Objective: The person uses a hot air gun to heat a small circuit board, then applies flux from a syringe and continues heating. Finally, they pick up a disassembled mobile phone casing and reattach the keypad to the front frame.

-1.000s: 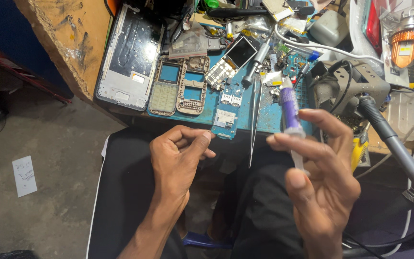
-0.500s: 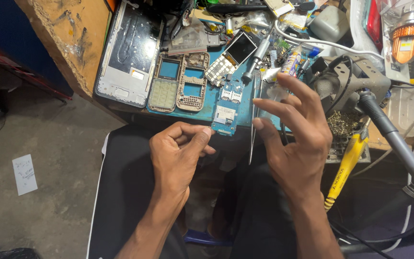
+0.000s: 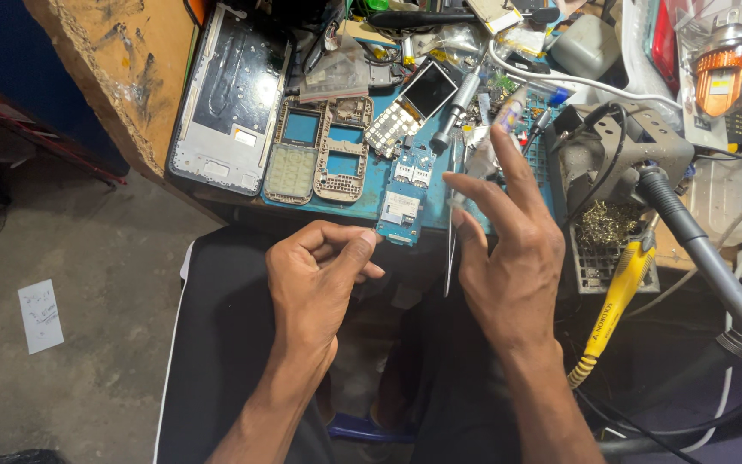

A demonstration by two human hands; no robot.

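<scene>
A small blue phone circuit board (image 3: 403, 204) sits at the front edge of the blue work mat (image 3: 371, 185), right in front of both hands. The left hand (image 3: 319, 279) is curled loosely, thumb tip just short of the board's lower edge, holding nothing I can see. The right hand (image 3: 508, 253) is spread open, fingers fanned, with thin metal tweezers (image 3: 450, 249) hanging by its index finger; can't tell if it's actually gripping them. Keypad frames (image 3: 315, 159) lie further left, and a yellow-handled soldering iron (image 3: 616, 305) lies off to the right.
</scene>
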